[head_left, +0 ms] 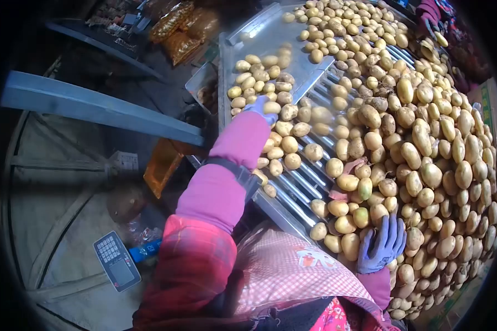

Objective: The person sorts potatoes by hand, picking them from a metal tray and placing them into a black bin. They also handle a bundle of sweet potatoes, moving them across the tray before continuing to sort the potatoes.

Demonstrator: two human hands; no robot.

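My left hand (pixel 261 108), in a purple-grey glove, reaches out to the metal tray's edge with its fingers curled about a potato (pixel 271 107). Around it lies a cluster of loose potatoes (pixel 258 81), some on the tray (pixel 270 33) and some on metal rollers (pixel 299 190). Gloved the same way, my right hand (pixel 382 243) lies with fingers spread on the near side of a large potato pile (pixel 419 138). It touches the potatoes beneath it. A few greenish potatoes (pixel 361 217) and a pinkish scrap (pixel 339 195) are left of that hand.
Another person's gloved hand (pixel 440 38) is at the far right end of the pile. A blue-grey metal beam (pixel 99 107) crosses the left side. Below it stands a scale display with keypad (pixel 117 261). Filled orange bags (pixel 179 47) lie beyond the tray.
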